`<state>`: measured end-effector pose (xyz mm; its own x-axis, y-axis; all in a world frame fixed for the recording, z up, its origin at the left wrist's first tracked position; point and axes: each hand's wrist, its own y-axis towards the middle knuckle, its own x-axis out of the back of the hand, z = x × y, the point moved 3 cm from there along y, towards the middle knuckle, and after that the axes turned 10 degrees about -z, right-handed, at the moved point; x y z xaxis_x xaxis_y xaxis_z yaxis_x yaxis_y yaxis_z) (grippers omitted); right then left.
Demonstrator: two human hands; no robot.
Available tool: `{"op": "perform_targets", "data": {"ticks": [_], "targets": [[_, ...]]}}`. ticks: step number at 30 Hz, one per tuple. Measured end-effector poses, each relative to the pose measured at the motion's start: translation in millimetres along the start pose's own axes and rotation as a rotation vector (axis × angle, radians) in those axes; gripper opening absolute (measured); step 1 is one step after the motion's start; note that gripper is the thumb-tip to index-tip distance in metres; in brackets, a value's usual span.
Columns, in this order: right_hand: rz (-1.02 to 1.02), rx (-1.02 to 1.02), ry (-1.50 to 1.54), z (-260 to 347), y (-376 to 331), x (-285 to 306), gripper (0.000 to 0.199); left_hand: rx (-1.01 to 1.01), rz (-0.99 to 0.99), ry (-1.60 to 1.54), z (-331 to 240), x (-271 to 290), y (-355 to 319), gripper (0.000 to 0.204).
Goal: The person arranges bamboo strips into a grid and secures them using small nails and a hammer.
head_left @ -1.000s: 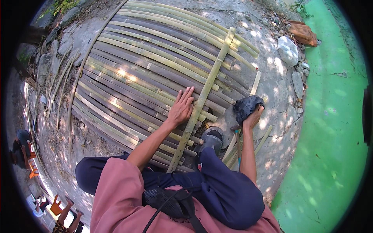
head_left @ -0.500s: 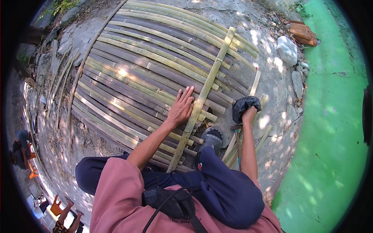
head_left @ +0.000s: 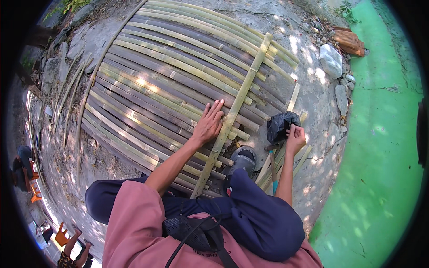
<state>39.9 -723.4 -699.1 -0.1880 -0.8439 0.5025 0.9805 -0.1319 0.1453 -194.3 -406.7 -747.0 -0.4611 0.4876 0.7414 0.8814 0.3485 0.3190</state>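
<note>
Crinkled plastic bag (head_left: 278, 128), smooth bamboo slats (head_left: 196, 68)

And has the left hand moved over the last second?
No, not visibly: the left hand stays on the slats, just left of the cross strip.

Slats (head_left: 174, 77): pale yellow-green and dark grey-brown, mixed in a striped pattern, with lighter bands at the nodes. Cross strip (head_left: 241, 95): yellow-green, marked with small dark spots. Plastic bag (head_left: 278, 127): solid black. Tool handle (head_left: 275, 186): turquoise at the lower section. Boot (head_left: 244, 160): grey. Trousers (head_left: 270, 219): plain navy blue. Shirt (head_left: 134, 214): dusty pink with dark lettering. Pouch (head_left: 196, 234): black, mesh-patterned. Ground (head_left: 328, 174): grey, dappled with whitish light patches. Painted strip (head_left: 380, 156): bright green, light-mottled. Rock (head_left: 330, 61): whitish grey. Ridged block (head_left: 348, 41): orange-brown. Chair (head_left: 61, 235): orange.
</note>
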Motion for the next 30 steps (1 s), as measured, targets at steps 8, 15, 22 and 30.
{"op": "perform_targets", "data": {"ticks": [8, 15, 22, 30], "targets": [[0.269, -0.098, 0.414, 97, -61, -26, 0.017, 0.123, -0.136, -0.163, -6, 15, 16, 0.03], [0.608, -0.194, 0.372, 65, -106, -129, 0.013, 0.15, -0.151, -0.34, -9, 14, 39, 0.039], [0.627, -0.162, 0.313, 62, -121, -143, 0.011, 0.15, -0.134, -0.349, 2, 7, 33, 0.03], [0.608, -0.221, 0.366, 64, -130, -138, 0.013, 0.096, -0.157, -0.254, -5, -1, 37, 0.017]]}}
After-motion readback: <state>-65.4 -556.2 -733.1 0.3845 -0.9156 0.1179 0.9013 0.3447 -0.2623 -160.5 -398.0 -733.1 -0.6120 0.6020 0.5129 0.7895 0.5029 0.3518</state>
